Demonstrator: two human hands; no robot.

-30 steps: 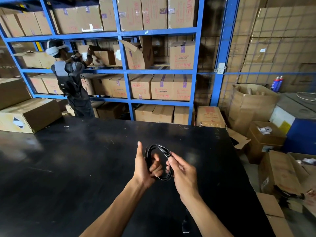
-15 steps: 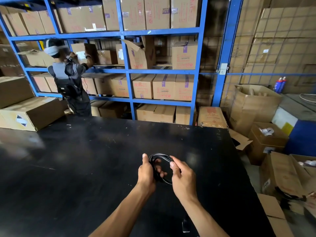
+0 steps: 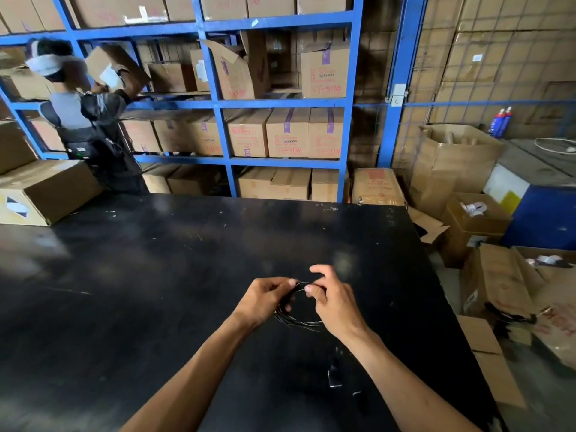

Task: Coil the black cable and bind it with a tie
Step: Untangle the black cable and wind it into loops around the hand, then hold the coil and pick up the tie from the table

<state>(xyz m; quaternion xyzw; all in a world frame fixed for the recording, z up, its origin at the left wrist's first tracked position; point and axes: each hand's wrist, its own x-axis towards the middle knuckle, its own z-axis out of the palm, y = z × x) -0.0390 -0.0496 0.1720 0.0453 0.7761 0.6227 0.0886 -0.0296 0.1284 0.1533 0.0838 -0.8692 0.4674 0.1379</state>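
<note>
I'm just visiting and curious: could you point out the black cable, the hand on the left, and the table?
black cable (image 3: 299, 322), head view, on the lower loop of the coil.
left hand (image 3: 265, 299), head view, on the back of the hand.
table (image 3: 156, 275), head view, on its bare black top.

Black table (image 3: 187, 275): matte top, scuffed, pale scratches and specks towards the far edge. Cardboard box (image 3: 46, 194) rests on the far left corner. Small dark item with a pale edge (image 3: 334, 378) lies on the near part; identity unclear.
</note>
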